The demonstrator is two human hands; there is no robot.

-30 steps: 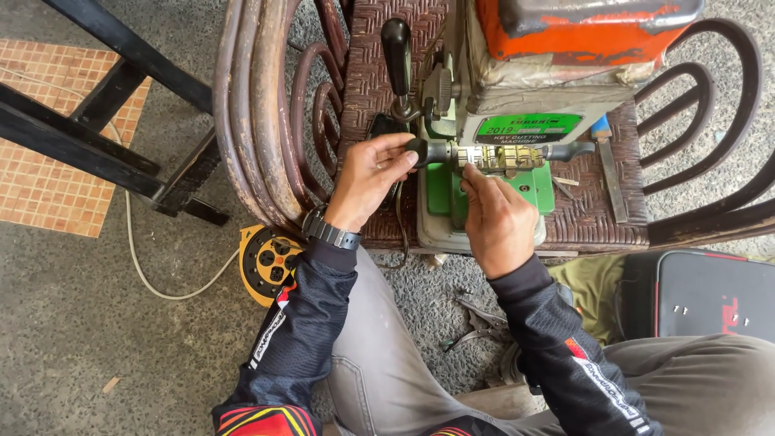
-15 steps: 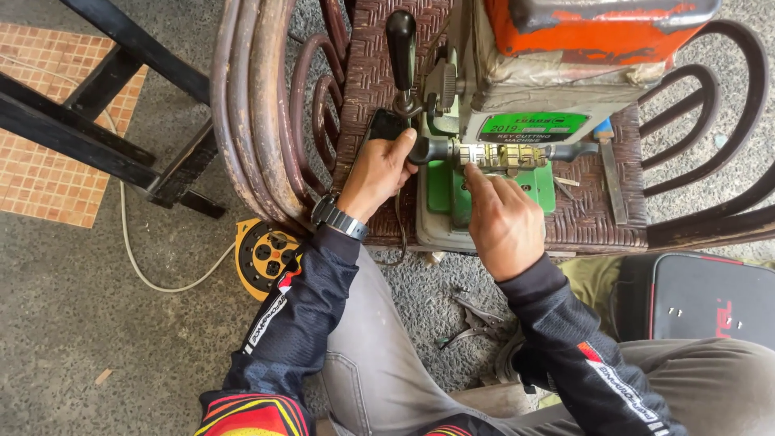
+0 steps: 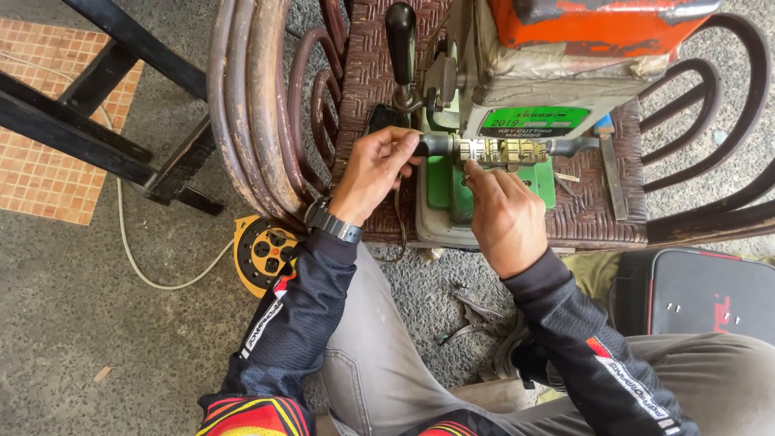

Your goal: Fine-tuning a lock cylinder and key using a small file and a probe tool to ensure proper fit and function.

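Note:
A key-cutting machine (image 3: 517, 97) with a green base and an orange top stands on a woven rattan chair (image 3: 363, 89). My left hand (image 3: 373, 169) grips the dark knob (image 3: 432, 145) at the left end of the machine's carriage bar. Fingertips of my right hand (image 3: 504, 214) pinch at the brass clamp (image 3: 504, 151) in the middle of that bar. A black lever handle (image 3: 400, 36) rises above my left hand. I wear a dark watch on the left wrist and black patterned sleeves.
An orange and black cable reel (image 3: 265, 252) with a white cord lies on the concrete floor under the chair edge. Pliers (image 3: 472, 319) lie on the gravel between my legs. A black case (image 3: 698, 295) sits at the right. Black wooden legs (image 3: 97, 113) stand at the left.
The view has shifted slightly. My left hand slid a little along the knob and my right fingers stay on the clamp.

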